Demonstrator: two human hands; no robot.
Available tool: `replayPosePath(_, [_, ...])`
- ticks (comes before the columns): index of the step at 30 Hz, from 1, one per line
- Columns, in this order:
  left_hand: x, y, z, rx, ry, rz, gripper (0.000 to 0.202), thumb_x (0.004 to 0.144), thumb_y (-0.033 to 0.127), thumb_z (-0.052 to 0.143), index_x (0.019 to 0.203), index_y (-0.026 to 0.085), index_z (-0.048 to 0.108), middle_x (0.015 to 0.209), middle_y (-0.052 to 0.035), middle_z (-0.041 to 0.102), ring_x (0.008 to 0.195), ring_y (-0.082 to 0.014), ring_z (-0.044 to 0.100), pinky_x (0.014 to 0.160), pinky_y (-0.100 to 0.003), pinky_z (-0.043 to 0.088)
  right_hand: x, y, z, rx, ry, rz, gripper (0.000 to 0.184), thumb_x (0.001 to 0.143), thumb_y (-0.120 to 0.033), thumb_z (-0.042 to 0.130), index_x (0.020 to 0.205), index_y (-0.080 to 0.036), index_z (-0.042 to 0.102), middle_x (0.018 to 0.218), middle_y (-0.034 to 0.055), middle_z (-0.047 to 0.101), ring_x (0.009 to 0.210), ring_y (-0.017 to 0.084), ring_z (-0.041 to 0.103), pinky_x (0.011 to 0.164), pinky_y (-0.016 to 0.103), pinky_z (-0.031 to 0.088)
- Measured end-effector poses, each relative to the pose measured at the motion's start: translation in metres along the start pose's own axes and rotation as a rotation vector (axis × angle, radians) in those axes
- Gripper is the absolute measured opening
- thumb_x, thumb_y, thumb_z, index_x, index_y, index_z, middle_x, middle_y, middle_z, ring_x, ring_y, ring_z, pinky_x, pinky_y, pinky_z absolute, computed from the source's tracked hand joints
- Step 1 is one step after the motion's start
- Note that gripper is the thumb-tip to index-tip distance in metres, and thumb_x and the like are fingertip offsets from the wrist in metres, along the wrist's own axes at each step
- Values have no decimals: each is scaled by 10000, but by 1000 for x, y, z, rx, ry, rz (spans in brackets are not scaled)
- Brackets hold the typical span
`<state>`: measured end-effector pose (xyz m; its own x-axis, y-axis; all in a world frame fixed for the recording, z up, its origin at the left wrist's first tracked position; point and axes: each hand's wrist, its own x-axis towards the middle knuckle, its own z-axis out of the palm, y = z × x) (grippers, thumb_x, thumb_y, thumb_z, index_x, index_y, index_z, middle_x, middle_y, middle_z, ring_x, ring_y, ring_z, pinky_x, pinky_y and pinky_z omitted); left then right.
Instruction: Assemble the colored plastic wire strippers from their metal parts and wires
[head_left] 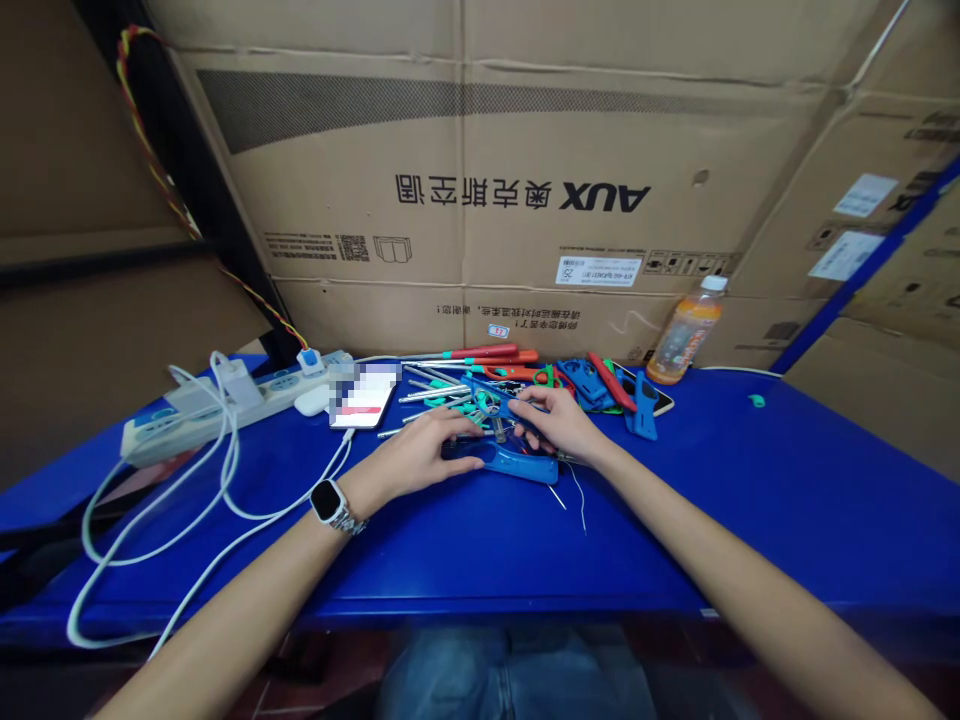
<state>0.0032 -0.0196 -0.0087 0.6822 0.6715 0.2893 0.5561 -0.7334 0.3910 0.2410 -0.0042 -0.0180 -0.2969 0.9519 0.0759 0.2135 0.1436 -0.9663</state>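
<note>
Your left hand (424,455) rests flat, fingers together, on the blue tool (514,458) on the blue table (750,490). Your right hand (559,420) curls its fingers around the tool's upper part, beside the heap of screwdrivers (457,385).

Counting now: two hands in view, one left hand (424,455), one right hand (559,420). One wristwatch (328,500). One blue tool (517,462) that stands out from the pile. One phone (365,397), one power strip (225,400), one white earbud case (311,400). One orange bottle (686,335). Two red-handled screwdrivers (487,352). One small teal piece (757,401). The metal rods and coloured tools are heaped too tightly to count.
</note>
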Motion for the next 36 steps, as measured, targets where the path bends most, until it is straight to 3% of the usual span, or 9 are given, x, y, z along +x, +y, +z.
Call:
replayPosePath(6, [-1, 11, -9, 218, 365, 128, 375, 917, 421, 612, 1211, 188, 598, 1198, -122, 581, 1123, -275, 537, 964, -444, 451, -6, -7, 11, -63, -35, 9, 395, 798, -573, 635, 793, -180, 592, 554, -40, 581, 330, 50, 408, 332, 190, 288])
replayPosePath(9, [-1, 12, -10, 264, 246, 184, 435, 920, 417, 613, 1310, 234, 554, 1289, -112, 580, 1196, -297, 514, 1014, -491, 407, -9, -10, 17, -141, -108, -9, 412, 830, -588, 590, 841, -176, 618, 539, -46, 552, 380, 72, 426, 395, 212, 314])
replayPosePath(12, [-2, 5, -12, 140, 133, 169, 366, 935, 397, 598, 1266, 241, 592, 1199, -82, 642, 1146, -259, 569, 1014, -446, 432, -13, -14, 15, -273, -107, -134, 418, 873, -577, 540, 842, -171, 633, 650, -10, 599, 549, 113, 529, 532, 245, 388])
replayPosePath(15, [-4, -4, -18, 8, 157, 59, 342, 896, 413, 640, 1172, 213, 642, 1118, -68, 683, 1024, -231, 637, 924, -383, 505, -18, -20, 3, -572, -9, -231, 382, 851, -561, 587, 817, -181, 616, 761, 5, 624, 690, 144, 546, 629, 272, 374])
replayPosePath(20, [-9, -11, -32, -68, 145, -108, 346, 821, 425, 688, 1075, 190, 678, 1020, -51, 720, 803, -192, 674, 737, -321, 549, -27, -28, -1, -934, -159, -226, 428, 669, -600, 758, 770, -204, 632, 866, 23, 638, 878, 209, 562, 673, 283, 347])
replayPosePath(24, [-12, -9, -35, -122, 94, -133, 302, 792, 403, 695, 993, 179, 665, 925, -34, 719, 769, -182, 672, 693, -291, 543, -29, -26, 13, -1044, -203, -263, 347, 672, -517, 750, 744, -201, 627, 889, 46, 646, 917, 227, 561, 636, 280, 333])
replayPosePath(30, [-13, -3, -29, -210, -31, -110, 226, 774, 319, 681, 945, 183, 623, 862, -11, 684, 720, -159, 633, 669, -280, 522, -20, -23, -10, -943, -36, -198, 212, 690, -399, 714, 765, -210, 656, 781, -9, 661, 759, 168, 591, 640, 273, 368])
replayPosePath(33, [-10, 0, -19, -121, -77, -83, 250, 768, 342, 703, 956, 193, 632, 935, -30, 665, 824, -192, 625, 740, -316, 514, -11, -17, -27, -968, 129, -152, 232, 709, -433, 701, 785, -216, 673, 822, 1, 694, 801, 198, 618, 669, 302, 379])
replayPosePath(36, [-8, 5, -10, 1, -102, -65, 298, 759, 415, 735, 947, 199, 652, 992, -53, 629, 950, -239, 597, 844, -372, 495, -1, -8, -32, -1045, 181, -112, 293, 749, -511, 665, 751, -218, 671, 782, 18, 685, 810, 226, 615, 638, 316, 367])
